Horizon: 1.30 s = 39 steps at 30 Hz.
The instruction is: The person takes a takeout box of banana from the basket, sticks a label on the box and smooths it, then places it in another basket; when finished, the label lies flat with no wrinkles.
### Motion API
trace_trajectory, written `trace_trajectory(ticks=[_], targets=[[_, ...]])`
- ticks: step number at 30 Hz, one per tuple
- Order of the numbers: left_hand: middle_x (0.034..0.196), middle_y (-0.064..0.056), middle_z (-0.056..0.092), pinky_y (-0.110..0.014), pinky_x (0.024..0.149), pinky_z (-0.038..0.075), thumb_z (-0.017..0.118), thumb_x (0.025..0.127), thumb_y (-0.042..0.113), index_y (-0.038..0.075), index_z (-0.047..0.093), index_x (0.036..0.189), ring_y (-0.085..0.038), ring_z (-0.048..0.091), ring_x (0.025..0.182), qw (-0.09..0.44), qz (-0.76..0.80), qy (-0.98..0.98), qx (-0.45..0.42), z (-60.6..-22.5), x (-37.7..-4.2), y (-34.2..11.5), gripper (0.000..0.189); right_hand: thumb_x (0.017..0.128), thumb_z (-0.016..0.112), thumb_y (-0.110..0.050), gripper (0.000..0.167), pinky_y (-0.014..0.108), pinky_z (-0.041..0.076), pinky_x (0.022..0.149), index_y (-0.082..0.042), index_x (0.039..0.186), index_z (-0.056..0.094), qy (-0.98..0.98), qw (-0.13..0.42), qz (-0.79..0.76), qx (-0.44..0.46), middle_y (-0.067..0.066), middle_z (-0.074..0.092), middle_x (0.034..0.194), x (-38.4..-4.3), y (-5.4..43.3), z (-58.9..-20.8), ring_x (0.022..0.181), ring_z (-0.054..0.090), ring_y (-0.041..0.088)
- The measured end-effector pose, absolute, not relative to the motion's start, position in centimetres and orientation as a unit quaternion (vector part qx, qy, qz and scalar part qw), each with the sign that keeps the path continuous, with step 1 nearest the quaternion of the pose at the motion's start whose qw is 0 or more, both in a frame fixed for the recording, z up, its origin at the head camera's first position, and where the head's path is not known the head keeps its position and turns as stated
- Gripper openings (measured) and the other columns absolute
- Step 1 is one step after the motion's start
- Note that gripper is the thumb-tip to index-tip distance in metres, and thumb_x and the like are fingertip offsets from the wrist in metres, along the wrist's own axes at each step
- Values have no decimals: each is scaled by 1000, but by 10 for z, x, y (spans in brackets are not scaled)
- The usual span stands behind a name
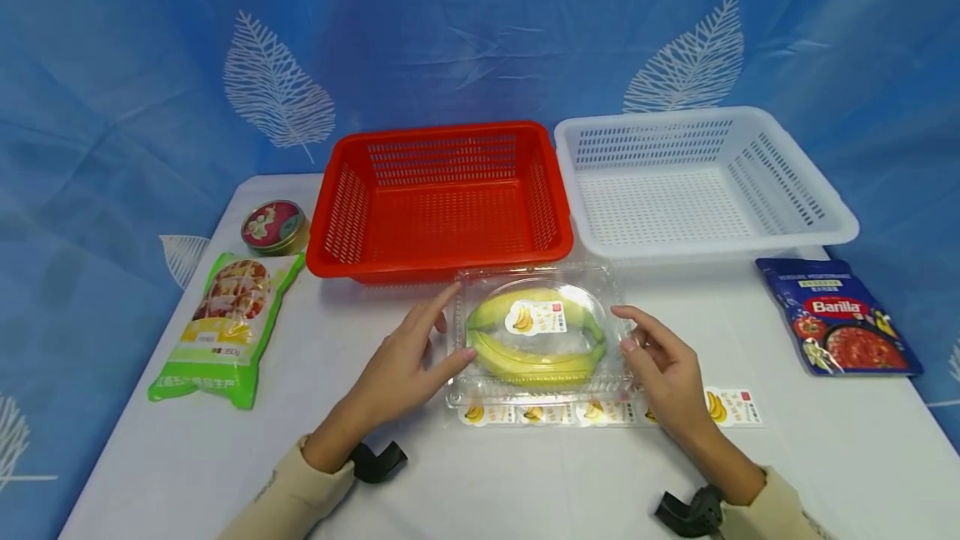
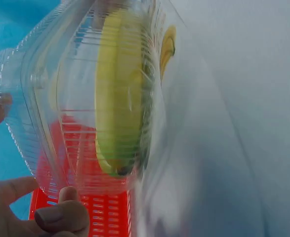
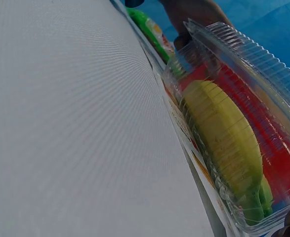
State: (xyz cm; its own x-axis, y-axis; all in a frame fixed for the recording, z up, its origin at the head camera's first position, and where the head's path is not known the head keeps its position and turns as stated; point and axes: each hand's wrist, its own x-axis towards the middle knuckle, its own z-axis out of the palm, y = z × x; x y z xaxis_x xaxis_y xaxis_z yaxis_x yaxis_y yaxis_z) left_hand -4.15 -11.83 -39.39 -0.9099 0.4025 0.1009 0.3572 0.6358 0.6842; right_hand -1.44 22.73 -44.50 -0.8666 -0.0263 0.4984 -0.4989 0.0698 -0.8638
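Observation:
A clear plastic clamshell box (image 1: 536,390) with bananas (image 1: 536,361) inside lies in the middle of the table, a banana label (image 1: 538,317) on its lid. At its left edge, my left hand (image 1: 405,361) touches the lid with a spread thumb and index finger. The other left fingers (image 2: 68,217) bend loosely beside the box wall. My right hand (image 1: 663,369) touches the right edge with thumb and index fingertips. A strip of banana labels (image 1: 543,415) lies partly under the box's near edge and passes beneath the right hand.
Behind the box stand a red basket (image 1: 442,265) and a white basket (image 1: 705,244). On the left lie a round tin (image 1: 272,226) and a green food bag (image 1: 225,323). A blue Barilla pouch (image 1: 840,319) is on the right.

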Motion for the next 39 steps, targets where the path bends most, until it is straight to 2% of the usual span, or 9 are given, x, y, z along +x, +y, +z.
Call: trace_trajectory(ticks=[5, 9, 16, 21, 26, 28, 33, 39], targets=[[106, 0, 50, -26, 52, 42, 73, 93, 46, 35, 22, 163, -11, 45, 61, 53, 417, 886, 197, -395, -41, -117, 87, 91, 49, 21, 43, 25, 28, 39, 15, 132, 57, -705, 183, 657, 194, 4, 48, 80, -13, 227, -444, 50, 35, 6], [110, -1, 53, -24, 49, 40, 73, 95, 38, 39, 16, 164, -8, 41, 56, 77, 459, 862, 199, -397, -43, -115, 89, 90, 49, 22, 43, 23, 28, 38, 15, 131, 57, -705, 189, 654, 200, 4, 48, 80, -13, 229, -444, 48, 34, 4], [104, -9, 49, -21, 50, 33, 70, 98, 21, 31, 26, 162, -8, 36, 57, 92, 539, 808, 221, -406, -47, -110, 78, 90, 49, 22, 44, 24, 28, 40, 16, 132, 57, -711, 198, 645, 201, 3, 48, 79, -13, 230, -446, 49, 34, 5], [100, -11, 45, -21, 51, 30, 70, 98, 15, 30, 29, 161, -8, 32, 58, 99, 566, 789, 216, -410, -49, -109, 77, 90, 51, 20, 46, 23, 27, 39, 13, 135, 57, -735, 209, 619, 181, 2, 48, 78, -11, 229, -445, 49, 33, 4], [98, -11, 44, -20, 52, 30, 70, 97, 14, 32, 29, 161, -8, 32, 59, 103, 573, 785, 212, -412, -49, -109, 78, 95, 47, 16, 51, 22, 26, 38, 9, 145, 48, -752, 210, 602, 167, -2, 45, 66, -13, 232, -443, 48, 32, 4], [98, -10, 45, -20, 53, 30, 70, 97, 14, 33, 29, 160, -8, 32, 59, 104, 574, 785, 210, -412, -49, -109, 78, 98, 45, 11, 49, 23, 30, 40, 6, 147, 47, -761, 207, 597, 147, -1, 45, 62, -13, 235, -441, 48, 35, 6], [96, -9, 47, -20, 50, 30, 71, 97, 16, 34, 29, 161, -7, 31, 56, 101, 567, 790, 209, -413, -48, -110, 78, 105, 47, -1, 32, 24, 44, 46, 5, 136, 55, -773, 200, 599, 58, 9, 54, 63, -15, 243, -431, 51, 50, 14], [93, -8, 50, -21, 47, 31, 72, 97, 18, 32, 31, 160, -6, 35, 52, 91, 552, 801, 211, -415, -47, -113, 76, 104, 55, -3, 18, 23, 48, 48, 11, 114, 57, -754, 196, 627, 3, 13, 56, 66, -21, 250, -423, 53, 54, 16]])
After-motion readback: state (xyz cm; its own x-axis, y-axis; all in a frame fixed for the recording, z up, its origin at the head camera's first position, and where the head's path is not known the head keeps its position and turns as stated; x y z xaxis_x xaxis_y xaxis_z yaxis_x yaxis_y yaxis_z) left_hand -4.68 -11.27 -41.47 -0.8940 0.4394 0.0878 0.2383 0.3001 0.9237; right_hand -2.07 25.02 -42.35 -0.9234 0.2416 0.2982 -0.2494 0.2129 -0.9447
